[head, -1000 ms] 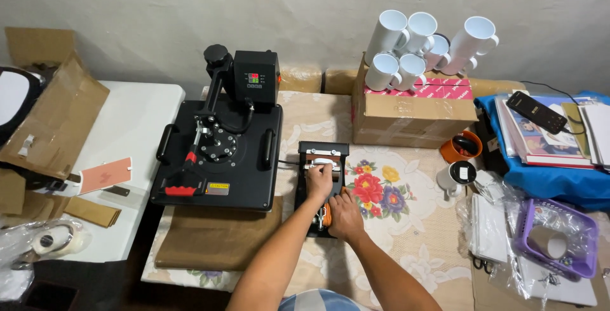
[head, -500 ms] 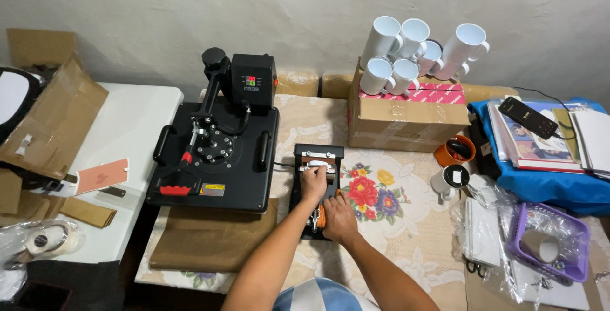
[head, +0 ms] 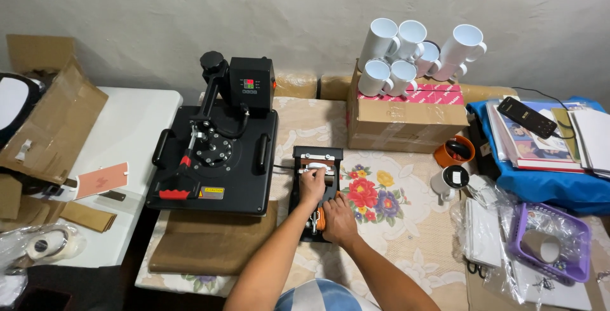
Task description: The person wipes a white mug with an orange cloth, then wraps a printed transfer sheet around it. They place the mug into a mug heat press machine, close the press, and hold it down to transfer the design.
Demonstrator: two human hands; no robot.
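Two bare forearms, no sleeves, watch or rings visible; left hand [head: 312, 187] and right hand [head: 339, 218] ungloved. Blue-and-white striped garment [head: 316, 295] at lower frame edge.

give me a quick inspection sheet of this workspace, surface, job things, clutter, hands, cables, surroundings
surface: table under a floral cloth; a white table stands to its left.
job's things: small black mug press in front of the person; large black heat press beside it on the left.
clutter: white mugs stacked on a cardboard box; orange cup; purple basket; books on a blue cloth.
hands: left hand grips the mug press lever; right hand rests on the press's near end.
cables: black lead between the two presses.
surroundings: bare wall; open cardboard boxes and tape roll at left.
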